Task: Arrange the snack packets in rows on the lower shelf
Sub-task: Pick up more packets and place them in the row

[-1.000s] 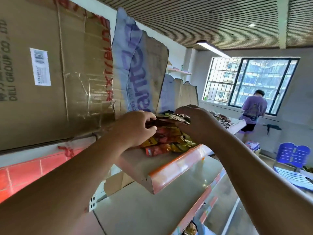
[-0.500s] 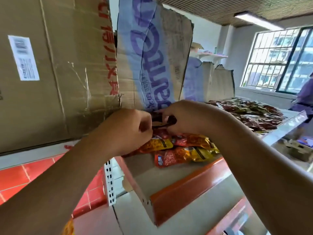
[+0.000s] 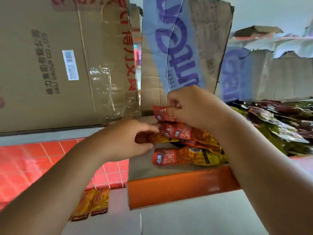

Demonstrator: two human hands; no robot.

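Note:
A stack of red and yellow snack packets [image 3: 186, 155] lies on a shelf with an orange front strip [image 3: 177, 187]. My right hand [image 3: 191, 106] pinches one red packet [image 3: 162, 113] lifted above the stack. My left hand [image 3: 128, 139] reaches in from the left, and its fingers hold a red and yellow packet [image 3: 152, 138] at the stack's left edge. Two more packets [image 3: 92, 203] lie on a lower shelf [image 3: 203, 217] at the bottom left.
Flattened cardboard boxes [image 3: 50, 65] stand upright behind the packets, one with blue print [image 3: 177, 48]. A heap of dark red and green packets [image 3: 279, 121] fills the shelf to the right. Red tiles [image 3: 33, 158] show at the left.
The view has dropped and moved closer to the shelf. My hands have parted: the right has lifted one red packet, the left has gone down to the stack's left edge.

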